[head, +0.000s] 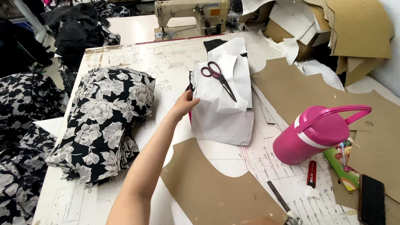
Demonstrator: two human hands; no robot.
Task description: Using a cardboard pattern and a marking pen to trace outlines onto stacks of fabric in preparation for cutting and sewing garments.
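My left hand [183, 104] reaches forward across the table and grips the left edge of a pile of white paper pieces [223, 116]; a pink strip [190, 116] and dark fabric show at that edge. Scissors with purple handles [217, 78] lie on top of the paper. A thick stack of black-and-white floral fabric pieces [104, 125] sits just left of my arm. A brown cardboard pattern piece [212, 187] lies near me. Only a sliver of my right hand [258, 221] shows at the bottom edge.
A pink lidded jug [316, 133] stands at the right, with a small red cutter [311, 173], a black block [371, 200] and a dark-handled tool [283, 203] near it. More cardboard patterns [300, 91] cover the right side. A sewing machine [191, 16] stands at the back. Floral cloth [21, 125] hangs at left.
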